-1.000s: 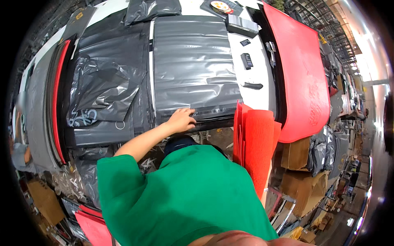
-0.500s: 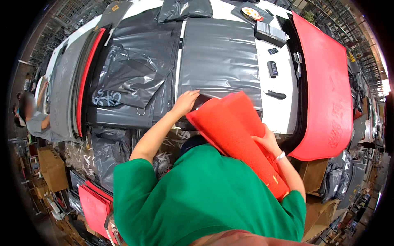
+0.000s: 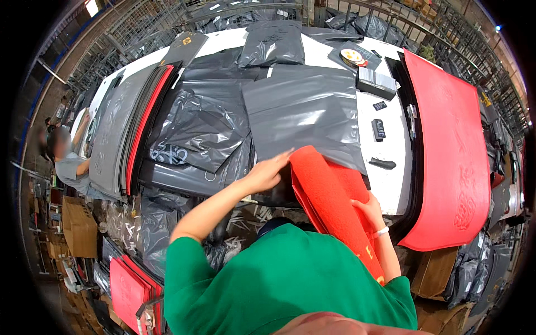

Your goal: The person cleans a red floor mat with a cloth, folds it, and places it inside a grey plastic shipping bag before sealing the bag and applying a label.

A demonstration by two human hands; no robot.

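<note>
A red mat (image 3: pixel 321 190), folded over or rolled into a thick bundle with yellow marks at its lower end, slants across my front on the right. My right hand (image 3: pixel 368 211), a pale band at its wrist, grips its right side. The mat's far end meets the near edge of a large grey plastic bag (image 3: pixel 304 114) on the table. My left hand (image 3: pixel 269 174) is at that edge, fingertips beside the mat's top corner; it appears to pinch the bag's mouth, partly hidden.
Creased dark bags (image 3: pixel 195 123) lie to the left, beyond them a stack of grey mats (image 3: pixel 120 128). On the right are a box of cards (image 3: pixel 377 84), small black packets (image 3: pixel 378 129) and a pile of red mats (image 3: pixel 446 162). A co-worker (image 3: pixel 70 164) stands far left.
The view has tilted, so the table sits lower. The mat bundle has turned more upright, its far end now by my left fingertips. The bag's near part has lifted and shifted.
</note>
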